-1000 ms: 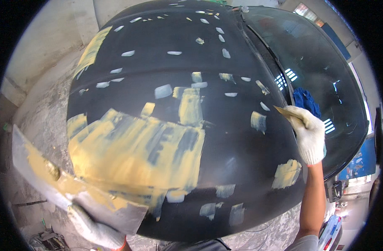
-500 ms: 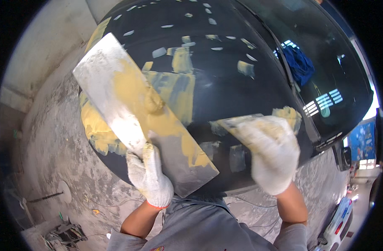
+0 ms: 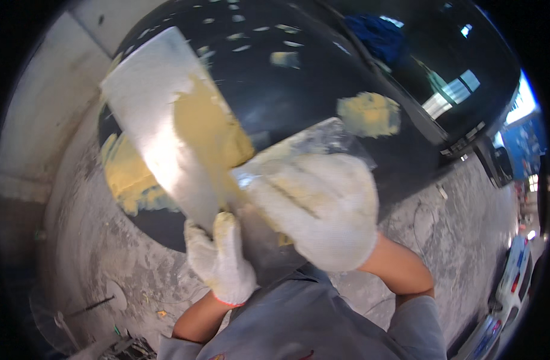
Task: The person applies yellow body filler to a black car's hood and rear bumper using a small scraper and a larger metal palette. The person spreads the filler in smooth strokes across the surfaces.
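My left hand (image 3: 224, 264), in a white knit glove, grips the lower edge of a long metal mixing board (image 3: 146, 90). Yellow body filler (image 3: 200, 120) is smeared down the board's middle, with a thicker lump at its right edge. A wide, flat metal putty spreader (image 3: 308, 141) is in my gloved right hand (image 3: 323, 210), whose fingers press along its blade. Its left corner meets the board beside the filler. Beneath both lies the dark car hood (image 3: 257, 99), with a fresh-looking yellow patch (image 3: 371, 114) near the windshield and another yellow area (image 3: 128, 174) at the front left.
Small pale filler spots dot the hood's far part. A blue cloth (image 3: 377, 39) shows at the dark windshield (image 3: 431, 36). The side mirror (image 3: 494, 162) juts out at right. A white car (image 3: 515, 276) stands farther right on the stained concrete floor (image 3: 431, 216).
My right hand has brought the spreader left from above the hood onto the board. The yellow patch near the windshield is now uncovered. The view has shifted somewhat; my left hand still holds the board.
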